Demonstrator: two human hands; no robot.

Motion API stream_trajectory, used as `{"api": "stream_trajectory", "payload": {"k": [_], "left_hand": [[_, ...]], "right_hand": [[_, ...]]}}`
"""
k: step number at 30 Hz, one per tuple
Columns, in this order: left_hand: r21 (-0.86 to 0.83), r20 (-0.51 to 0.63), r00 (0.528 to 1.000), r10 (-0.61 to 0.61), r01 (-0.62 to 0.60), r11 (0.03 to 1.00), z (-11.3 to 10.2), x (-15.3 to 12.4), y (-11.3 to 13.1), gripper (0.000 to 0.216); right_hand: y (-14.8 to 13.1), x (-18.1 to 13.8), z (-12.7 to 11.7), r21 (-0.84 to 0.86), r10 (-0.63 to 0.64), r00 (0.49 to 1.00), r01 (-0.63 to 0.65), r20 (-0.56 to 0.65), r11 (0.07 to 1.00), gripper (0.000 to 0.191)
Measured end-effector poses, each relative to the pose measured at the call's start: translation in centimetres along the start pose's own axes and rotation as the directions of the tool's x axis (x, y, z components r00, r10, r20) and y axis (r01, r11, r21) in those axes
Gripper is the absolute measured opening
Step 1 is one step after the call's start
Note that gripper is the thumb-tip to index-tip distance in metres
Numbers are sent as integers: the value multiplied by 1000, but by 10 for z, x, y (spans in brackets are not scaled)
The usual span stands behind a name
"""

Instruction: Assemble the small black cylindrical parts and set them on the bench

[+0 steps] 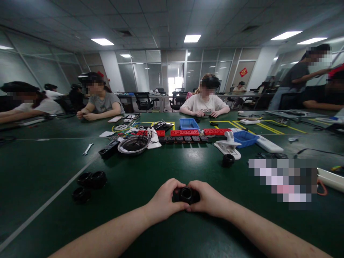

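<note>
Both of my hands grip one small black round part (186, 194) low on the green table (172, 165), right in front of me. My left hand (163, 201) closes on its left side, my right hand (208, 199) on its right side. Fingers of both hands curl round it, so only its top ring shows. Three more black rings (90, 183) lie to my left on the table. Another black round part (228, 159) stands farther off to the right.
A metal bowl (133, 144), red and black socket strips (185, 135), two blue bins (189, 124), a white clamp-like piece (228, 146) and a wrench (87, 149) lie mid-table. Several people sit or stand around the far and side edges.
</note>
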State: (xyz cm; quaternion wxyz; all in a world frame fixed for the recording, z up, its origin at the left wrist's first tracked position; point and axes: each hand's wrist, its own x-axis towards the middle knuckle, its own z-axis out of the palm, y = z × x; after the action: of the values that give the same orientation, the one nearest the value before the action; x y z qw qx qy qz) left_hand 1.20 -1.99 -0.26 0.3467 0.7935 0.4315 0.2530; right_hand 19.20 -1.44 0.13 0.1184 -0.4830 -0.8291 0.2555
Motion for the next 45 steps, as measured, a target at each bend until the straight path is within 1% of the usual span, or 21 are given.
{"api": "stream_trajectory", "payload": {"k": [2,4,6,7,8,10,12,14,17,20,23,25,27,29,31,33,35,38,40,42,45], "left_hand": [[13,-57,998,-42,42,999,3,-1,0,36],[19,-99,993,-65,67,998,6,-1,0,36],[22,-112,992,-63,66,998,7,-1,-1,36],[24,-110,992,-54,57,998,6,-1,-2,36],[23,-102,994,-40,43,999,5,0,-3,37],[7,-56,998,-2,2,1000,2,1,-4,37],[-18,3,999,40,-40,999,-1,2,-5,38],[-35,36,997,69,-68,997,-3,2,-6,40],[-38,43,997,67,-66,997,-3,3,-5,39],[-26,52,997,51,-49,998,-4,2,-4,39],[-20,53,997,57,-56,998,-4,2,-3,39],[-16,47,997,61,-61,998,-3,1,-2,38],[-5,21,999,38,-38,999,0,0,-1,38],[8,-30,999,-11,11,1000,3,0,-1,37],[12,-82,995,-55,57,998,5,0,-1,36],[10,-100,993,-69,70,997,5,0,-2,35],[9,-89,995,-48,49,999,4,0,-3,35],[11,-48,999,2,-1,1000,1,1,-3,35],[15,-19,1000,18,-17,1000,-2,2,-3,35],[21,-4,1000,29,-29,999,-3,2,-3,35],[25,-21,996,87,-86,996,-3,1,-2,35]], "right_hand": [[-3,0,4,-112,31,997,-39,-67,993,39],[-6,0,7,-209,27,991,-54,-130,976,41],[-7,0,8,-254,-2,988,-38,-153,966,44],[-8,-1,8,-244,-21,990,-14,-142,970,46],[-7,-1,6,-206,-42,992,16,-120,978,48],[-6,-2,2,-77,-81,995,77,-60,994,51],[-3,-3,-3,61,-105,994,104,2,993,48],[1,-3,-7,163,-111,993,101,52,981,42],[5,-2,-11,257,-122,987,92,104,962,38],[7,-1,-12,273,-107,987,72,116,959,31],[8,0,-10,242,-65,993,38,102,970,31],[7,0,-6,188,-30,996,13,87,982,33],[4,0,-2,86,16,999,-20,51,996,35],[0,0,3,-51,48,999,-49,-25,997,36],[-4,0,6,-171,46,994,-63,-101,983,35],[-7,-1,7,-217,22,990,-51,-136,975,37],[-7,-2,4,-166,-25,992,4,-124,986,43],[-2,-2,-2,24,-120,991,121,-52,992,51],[2,-2,-5,113,-152,988,151,-1,982,48],[6,-1,-6,161,-156,987,148,34,976,42],[10,1,-5,204,-159,985,144,60,968,34]]}}
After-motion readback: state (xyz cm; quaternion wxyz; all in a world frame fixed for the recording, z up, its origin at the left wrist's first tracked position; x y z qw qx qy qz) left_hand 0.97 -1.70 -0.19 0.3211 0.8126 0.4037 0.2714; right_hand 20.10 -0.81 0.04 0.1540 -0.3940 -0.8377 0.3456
